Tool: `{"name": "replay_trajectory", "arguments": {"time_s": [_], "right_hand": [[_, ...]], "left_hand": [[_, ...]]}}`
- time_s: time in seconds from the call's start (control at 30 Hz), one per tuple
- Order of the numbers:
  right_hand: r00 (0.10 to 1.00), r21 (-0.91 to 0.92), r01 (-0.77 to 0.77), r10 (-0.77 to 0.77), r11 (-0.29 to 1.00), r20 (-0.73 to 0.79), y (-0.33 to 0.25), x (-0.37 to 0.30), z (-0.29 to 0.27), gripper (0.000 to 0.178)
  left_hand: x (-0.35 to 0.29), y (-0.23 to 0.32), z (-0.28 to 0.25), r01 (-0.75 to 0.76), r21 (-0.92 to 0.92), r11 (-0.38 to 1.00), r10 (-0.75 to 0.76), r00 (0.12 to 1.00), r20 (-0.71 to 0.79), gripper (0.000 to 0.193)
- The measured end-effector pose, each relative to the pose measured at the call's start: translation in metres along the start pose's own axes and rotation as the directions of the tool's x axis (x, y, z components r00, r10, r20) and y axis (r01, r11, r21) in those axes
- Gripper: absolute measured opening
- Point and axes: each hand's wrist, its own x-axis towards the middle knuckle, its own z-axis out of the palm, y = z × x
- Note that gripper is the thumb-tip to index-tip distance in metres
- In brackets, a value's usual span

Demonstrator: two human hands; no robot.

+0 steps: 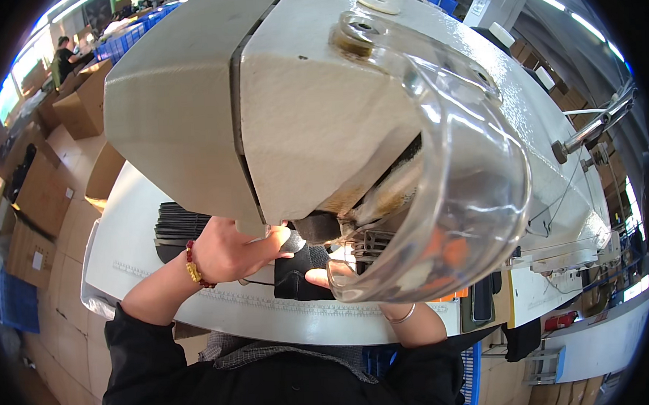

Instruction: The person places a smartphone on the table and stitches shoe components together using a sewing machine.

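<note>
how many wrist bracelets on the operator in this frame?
2. A red and gold beaded bracelet on the left wrist, beside the left hand; a thin silver bangle on the right wrist, whose right hand is mostly hidden behind the clear guard.

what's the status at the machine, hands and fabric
Left hand flat on the dark fabric. Right hand mostly hidden behind the clear guard, thumb on fabric. Sewing machine head blocks the needle area.

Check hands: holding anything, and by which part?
Both hands press a dark fabric piece flat under the sewing machine head: left hand on its left edge, right hand mostly hidden behind the clear guard.
</note>
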Motion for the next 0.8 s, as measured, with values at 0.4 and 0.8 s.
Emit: {"name": "replay_trajectory", "arguments": {"time_s": [0.4,0.8], "right_hand": [[0.986,0.868,-0.166,0.053,0.468,0.16,0.025,-0.016,-0.024,0.05],[0.976,0.915,-0.214,0.101,0.341,0.191,0.029,-0.026,-0.021,0.047]], "left_hand": [[0.011,0.004,-0.003,0.119,-0.002,0.993,-0.119,0.989,-0.088,0.035],[-0.004,0.0,0.031,0.101,0.052,0.994,-0.086,0.968,-0.237,0.028]]}}
